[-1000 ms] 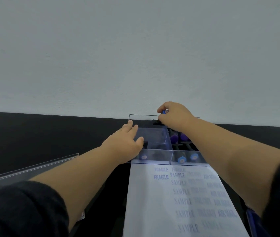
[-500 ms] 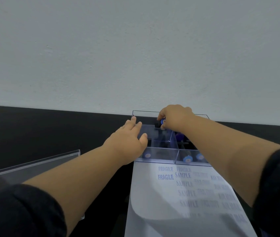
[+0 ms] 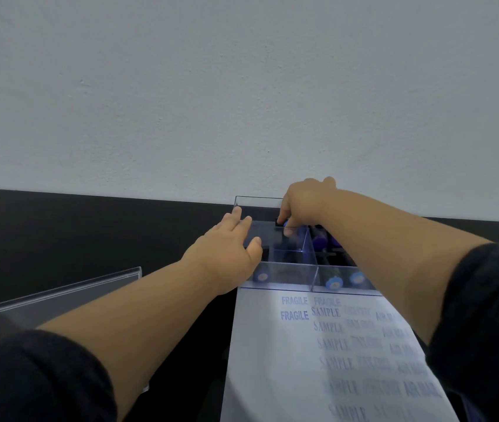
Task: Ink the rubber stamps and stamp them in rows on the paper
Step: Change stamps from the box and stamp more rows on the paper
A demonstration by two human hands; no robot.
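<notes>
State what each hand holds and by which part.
Right hand pinches a rubber stamp by its blue-capped end. Left hand holds nothing, resting on the clear organizer.

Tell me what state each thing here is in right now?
Left hand: fingers straight, resting on the clear box's left side.
Right hand: pinching a blue-topped stamp over a back compartment.
Clear box: lidless, stamps lying in its compartments.
Paper: partly stamped with FRAGILE, SAMPLE and other words.
</notes>
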